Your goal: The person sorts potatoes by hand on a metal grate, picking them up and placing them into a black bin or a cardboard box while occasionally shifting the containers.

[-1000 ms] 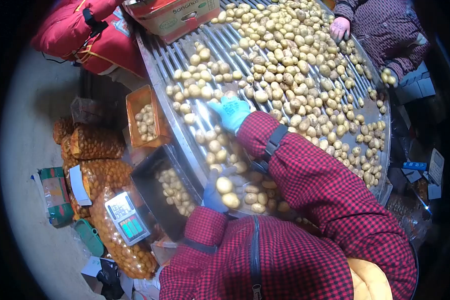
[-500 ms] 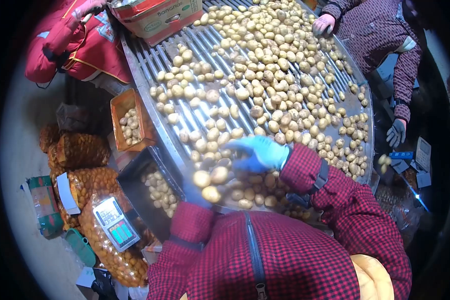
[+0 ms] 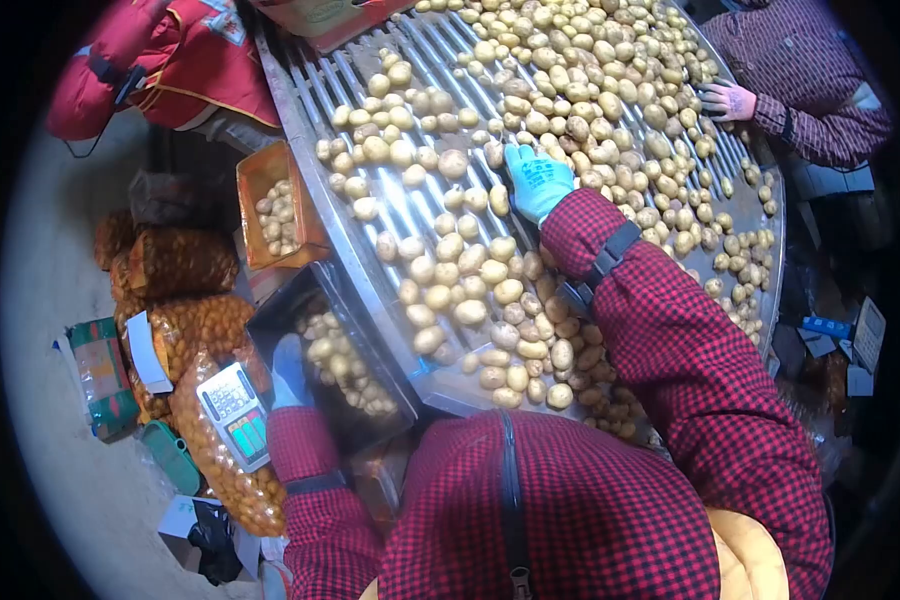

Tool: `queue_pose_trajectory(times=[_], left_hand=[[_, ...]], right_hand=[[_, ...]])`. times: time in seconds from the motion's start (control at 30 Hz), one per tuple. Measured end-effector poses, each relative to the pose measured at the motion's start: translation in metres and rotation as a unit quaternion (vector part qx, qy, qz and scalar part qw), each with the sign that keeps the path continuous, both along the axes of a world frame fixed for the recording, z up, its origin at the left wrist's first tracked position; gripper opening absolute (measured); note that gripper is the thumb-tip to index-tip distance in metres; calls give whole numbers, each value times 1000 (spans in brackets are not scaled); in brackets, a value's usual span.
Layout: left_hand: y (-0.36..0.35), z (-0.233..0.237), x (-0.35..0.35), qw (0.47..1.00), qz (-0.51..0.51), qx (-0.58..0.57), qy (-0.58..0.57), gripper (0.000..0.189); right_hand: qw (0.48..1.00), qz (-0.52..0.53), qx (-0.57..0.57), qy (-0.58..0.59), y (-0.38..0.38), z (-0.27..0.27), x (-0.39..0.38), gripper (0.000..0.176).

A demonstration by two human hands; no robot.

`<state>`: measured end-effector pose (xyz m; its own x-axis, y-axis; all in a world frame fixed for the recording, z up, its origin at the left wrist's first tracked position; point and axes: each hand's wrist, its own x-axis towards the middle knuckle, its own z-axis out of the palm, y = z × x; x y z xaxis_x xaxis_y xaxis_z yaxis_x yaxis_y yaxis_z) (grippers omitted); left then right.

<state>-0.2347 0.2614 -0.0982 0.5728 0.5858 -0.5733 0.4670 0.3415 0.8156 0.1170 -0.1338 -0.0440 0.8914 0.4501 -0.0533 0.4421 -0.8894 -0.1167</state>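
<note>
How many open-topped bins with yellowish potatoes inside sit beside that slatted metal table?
2: a rectangular orange crate farther off, and a rectangular black bin nearer, with the blue-gloved left hand at it. Others may be hidden.

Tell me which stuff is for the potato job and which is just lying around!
Probably for the job:
potatoes
slatted metal table
dark crate, with the left hand at it
right hand, among the potatoes

Seemingly just lying about:
green plastic tub
black bag
blue box
</note>
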Motion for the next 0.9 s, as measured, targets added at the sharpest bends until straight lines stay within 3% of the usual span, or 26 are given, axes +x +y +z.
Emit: queue_pose_trajectory(times=[0.03,0.1,0.13,0.17,0.2,0.23,0.27,0.3,0.33,0.37,0.43,0.47,0.53,0.57,0.67,0.7,0.73,0.77,0.8,0.83,0.87,0.9], left_hand=[[-15,16,23,998,21,29,-46,47],[-9,19,68,983,-93,136,-82,44],[-48,61,102,983,-80,143,-83,45],[-61,69,129,974,-120,148,-125,43],[-99,107,159,976,-139,109,-128,40],[-113,95,186,964,-158,146,-156,38],[-130,97,214,939,-243,183,-159,39],[-158,114,237,937,-279,190,-94,40],[-169,96,263,863,-343,343,-137,46],[-181,79,289,766,-364,500,-174,51],[-211,86,322,718,-449,532,-13,60],[-219,83,334,699,-480,529,21,59],[-234,69,344,635,-523,556,121,60],[-239,62,341,634,-493,587,104,55],[-228,48,337,777,-418,465,-68,47],[-230,42,334,810,-389,427,-97,38],[-233,50,326,883,-388,224,-137,37],[-240,78,314,932,-345,20,-110,38],[-248,101,297,938,-284,-184,-80,40],[-251,95,275,906,-353,-49,-228,44],[-252,91,256,833,-406,89,-365,48],[-251,86,242,849,-410,-86,-322,51]], right_hand=[[999,0,15,39,-7,12,-4,42],[993,-20,50,101,-17,25,-10,50],[990,-36,136,32,-24,13,-20,52],[970,-75,218,79,-30,19,-29,46],[940,-113,297,124,-37,25,-37,41],[886,-141,391,204,-48,21,-43,48],[820,-166,484,256,-55,14,-52,46],[714,-194,583,336,-62,17,-66,43],[639,-200,621,407,-67,17,-76,35],[647,-159,625,407,-74,21,-86,32],[657,-75,633,402,-89,30,-107,29],[548,-222,647,481,-88,56,-120,32],[562,-208,663,449,-100,50,-129,37],[492,-263,683,472,-103,49,-129,41],[341,-143,767,524,-113,37,-118,39],[466,-236,732,437,-109,36,-122,42],[496,-244,704,445,-105,58,-118,43],[482,-233,716,448,-102,57,-111,45],[468,-221,726,452,-99,57,-106,47],[502,-215,724,421,-86,63,-106,48],[536,-208,721,387,-73,72,-106,50],[606,-195,659,401,-67,74,-103,51]])
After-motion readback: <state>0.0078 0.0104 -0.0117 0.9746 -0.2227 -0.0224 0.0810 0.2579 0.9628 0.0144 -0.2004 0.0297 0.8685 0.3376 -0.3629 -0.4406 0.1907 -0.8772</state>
